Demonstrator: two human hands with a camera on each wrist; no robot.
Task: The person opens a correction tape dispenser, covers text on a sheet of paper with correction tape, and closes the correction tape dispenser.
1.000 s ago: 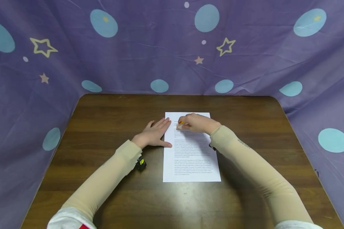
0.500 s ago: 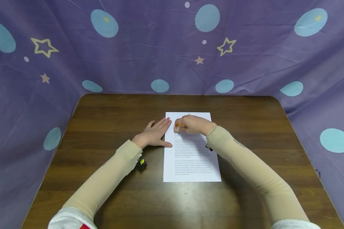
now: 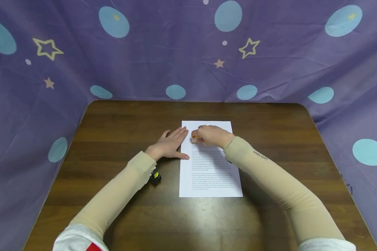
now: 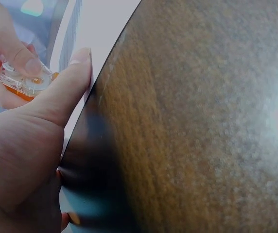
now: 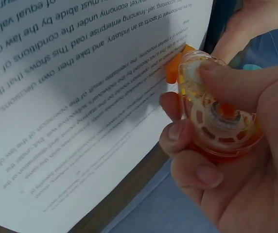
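A printed sheet of paper (image 3: 211, 174) lies on the wooden table. My left hand (image 3: 169, 145) rests on its left edge, fingers spread and straight. Over the upper part of the sheet, my right hand (image 3: 212, 135) grips a correction tape dispenser (image 5: 221, 111) with a clear case and orange parts. In the right wrist view the thumb presses its side and the other fingers curl beneath. The dispenser's orange tip (image 5: 175, 65) is at the printed lines near the page's left side. The left wrist view shows the dispenser (image 4: 27, 80) beyond my left thumb.
The brown wooden table (image 3: 128, 122) extends around the sheet on all sides. A purple curtain (image 3: 144, 52) with stars and blue ovals hangs behind and beside it. A black wrist device (image 3: 155, 177) is strapped under my left forearm.
My right hand has moved a little left over the upper lines, still holding the correction tape dispenser. The left hand stays on the sheet's edge. The head view has tilted slightly.
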